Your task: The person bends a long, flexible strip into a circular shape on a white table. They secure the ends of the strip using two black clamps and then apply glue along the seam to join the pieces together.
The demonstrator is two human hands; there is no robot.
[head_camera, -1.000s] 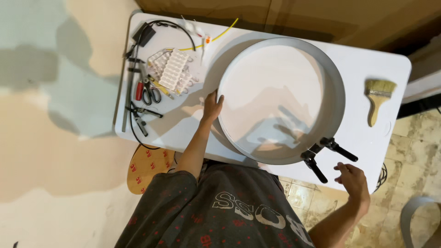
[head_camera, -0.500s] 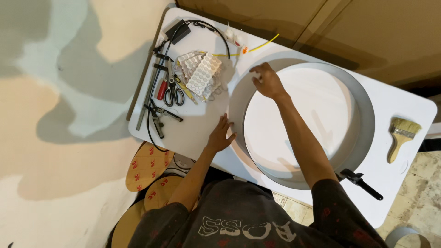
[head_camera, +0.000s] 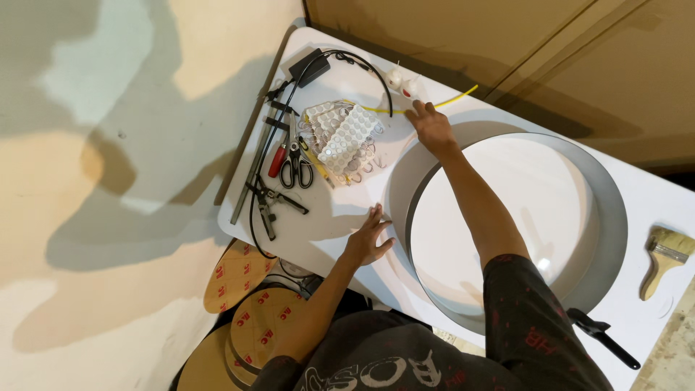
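Note:
A large round metal ring [head_camera: 612,217] with a white disc inside lies on the white table [head_camera: 326,235]. My left hand [head_camera: 368,242] rests flat on the table beside the ring's near left edge, fingers spread. My right hand [head_camera: 431,127] reaches across the ring's far left rim, fingers down on a thin yellow wire [head_camera: 460,96] next to two small white parts [head_camera: 402,81]. Whether it grips the wire is unclear.
Strips of small white modules [head_camera: 340,134], black-handled scissors [head_camera: 295,170], a red-handled tool [head_camera: 277,161], a black clamp [head_camera: 269,203] and a black cable with adapter [head_camera: 310,66] lie at the table's left. A paintbrush [head_camera: 662,257] lies right. Another clamp [head_camera: 601,334] grips the ring. Brown round discs [head_camera: 246,304] lie on the floor.
My right hand left the clamp at the near edge, crossed over the ring and reached the yellow wire at the far side. My left hand slid a little off the ring's rim.

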